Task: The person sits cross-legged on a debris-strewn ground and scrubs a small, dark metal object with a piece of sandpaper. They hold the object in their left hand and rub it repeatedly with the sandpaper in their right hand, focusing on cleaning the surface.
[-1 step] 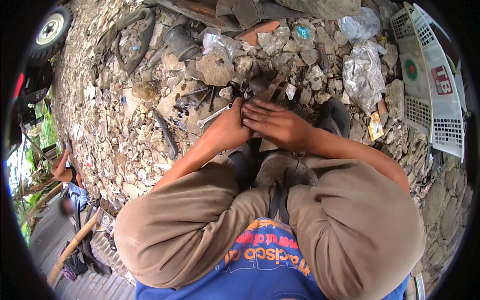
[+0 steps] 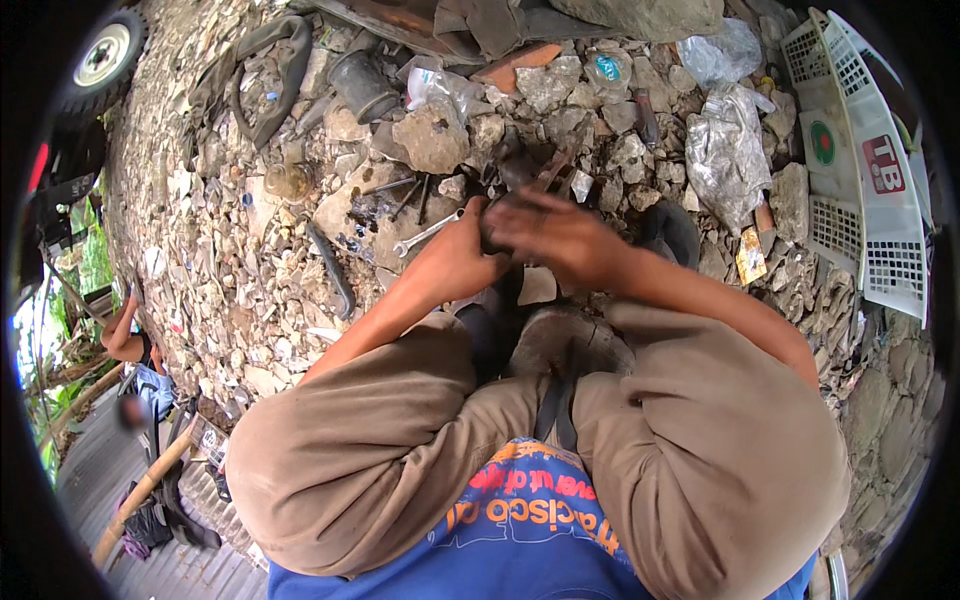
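My left hand point(image 2: 464, 250) is closed around a dark piece in front of my knees; the fingers and that piece are too hidden to name it. Pressed close to it, my right hand point(image 2: 565, 240) is smeared by motion, its fingers reaching over the left hand's far side. Beside the left hand lies a silver combination wrench point(image 2: 428, 233), its open end pointing left. Just beyond both hands is a dark, greasy metal part point(image 2: 515, 165). Thin dark rods point(image 2: 395, 186) rest on an oil-stained flat stone point(image 2: 345, 208) to the left.
Broken stones cover the ground. A dark curved handle point(image 2: 332, 272) lies left, a dark can point(image 2: 362, 88) and a rubber loop point(image 2: 270, 85) farther off. Plastic bags point(image 2: 725, 150) and a white crate point(image 2: 835, 150) stand right. Another person point(image 2: 130, 345) is at far left, near a wheel point(image 2: 105, 55).
My right hand has shifted slightly and its fingers have blurred, lifting off the left hand's grip a little. The left hand stays in place.
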The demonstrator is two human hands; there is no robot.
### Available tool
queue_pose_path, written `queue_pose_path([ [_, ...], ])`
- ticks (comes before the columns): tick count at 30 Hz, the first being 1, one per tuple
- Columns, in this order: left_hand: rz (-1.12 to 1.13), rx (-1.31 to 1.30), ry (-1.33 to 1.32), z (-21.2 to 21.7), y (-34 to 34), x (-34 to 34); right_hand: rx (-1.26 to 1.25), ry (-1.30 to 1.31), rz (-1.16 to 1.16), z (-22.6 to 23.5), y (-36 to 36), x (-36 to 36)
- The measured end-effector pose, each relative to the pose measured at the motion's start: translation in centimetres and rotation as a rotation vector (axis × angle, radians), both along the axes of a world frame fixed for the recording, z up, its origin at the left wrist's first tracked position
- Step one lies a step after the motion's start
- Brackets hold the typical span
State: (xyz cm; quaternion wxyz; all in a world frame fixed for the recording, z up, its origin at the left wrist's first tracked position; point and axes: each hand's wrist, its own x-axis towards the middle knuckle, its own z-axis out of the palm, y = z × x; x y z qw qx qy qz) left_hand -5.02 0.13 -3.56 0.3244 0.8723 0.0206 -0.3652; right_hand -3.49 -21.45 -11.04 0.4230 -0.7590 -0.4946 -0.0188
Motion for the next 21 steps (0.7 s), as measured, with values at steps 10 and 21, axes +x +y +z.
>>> queue_pose_path([
  [10,0.079,-0.084,0.044,-0.7,0.2,0.1,0.014,0.092,-0.175,-1.5,0.1,1.4],
  [21,0.141,-0.102,-0.010,-3.1,1.1,-0.9,0.156,0.215,0.047,-0.1,1.1,0.6],
])
